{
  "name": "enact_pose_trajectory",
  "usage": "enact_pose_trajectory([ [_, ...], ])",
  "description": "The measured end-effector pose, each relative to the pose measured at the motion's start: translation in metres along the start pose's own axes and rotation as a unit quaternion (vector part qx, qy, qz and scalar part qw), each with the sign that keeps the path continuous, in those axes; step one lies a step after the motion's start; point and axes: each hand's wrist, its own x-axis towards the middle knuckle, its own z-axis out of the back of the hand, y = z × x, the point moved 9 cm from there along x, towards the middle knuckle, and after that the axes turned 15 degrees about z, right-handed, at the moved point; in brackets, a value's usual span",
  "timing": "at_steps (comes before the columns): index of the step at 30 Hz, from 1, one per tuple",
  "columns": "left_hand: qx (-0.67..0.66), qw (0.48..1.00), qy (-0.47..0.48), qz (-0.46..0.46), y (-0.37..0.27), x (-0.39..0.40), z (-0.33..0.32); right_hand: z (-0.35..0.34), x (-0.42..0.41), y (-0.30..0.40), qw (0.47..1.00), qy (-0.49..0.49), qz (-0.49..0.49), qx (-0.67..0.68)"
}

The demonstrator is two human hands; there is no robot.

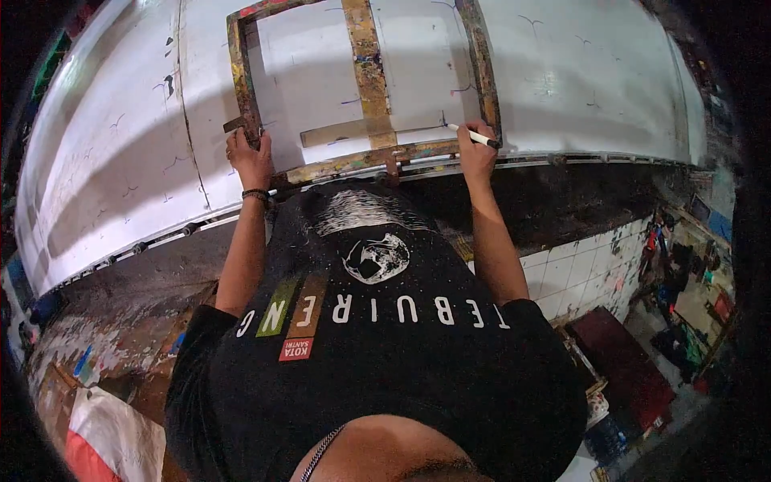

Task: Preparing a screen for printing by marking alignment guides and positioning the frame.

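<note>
A paint-stained wooden screen frame (241, 78) with a central crossbar (368, 66) lies on a long white table (542, 96). My left hand (250, 153) grips the frame's near left corner, and a small brown strip (235, 125) sticks out beside its fingertips. In my right hand (477, 150) is a white marker with a black end (482, 138), held near the right side of the frame; its tip is at a short dark line on the white surface. A flat brownish strip (331, 132) shows inside the frame, near its lower edge.
A metal rail with knobs (190, 228) runs along the table's near edge. Small blue and dark pen marks dot the white surface. Behind me, at lower right, are a stained tiled surface (578, 271), a dark red board (620, 361) and clutter. A red and white sheet (114, 434) lies at lower left.
</note>
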Motion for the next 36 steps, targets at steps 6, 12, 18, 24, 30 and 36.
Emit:
enact_pose_trajectory([
  [6, -0.013, 1.0, 0.01, 0.007, 0.003, 0.0, -0.001, -0.003, 0.007, 0.019, 0.996, 0.033, 0.064, -0.043],
  [12, -0.009, 0.999, 0.023, 0.03, 0.002, -0.002, -0.002, -0.006, 0.005, 0.019, 0.995, 0.051, 0.067, -0.046],
  [18, -0.004, 1.0, 0.001, 0.006, 0.004, -0.001, -0.002, -0.007, -0.001, 0.004, 0.996, 0.037, 0.036, -0.071],
  [24, -0.013, 1.0, 0.01, 0.011, -0.001, -0.002, 0.004, -0.001, -0.001, 0.01, 0.999, 0.022, -0.019, -0.045],
  [30, 0.013, 1.0, -0.006, -0.014, -0.004, -0.001, 0.002, -0.074, -0.001, 0.062, 0.985, 0.073, 0.036, 0.151],
  [36, -0.005, 1.0, -0.008, -0.011, -0.01, -0.004, 0.008, -0.138, -0.009, 0.146, 0.938, 0.237, 0.083, 0.241],
])
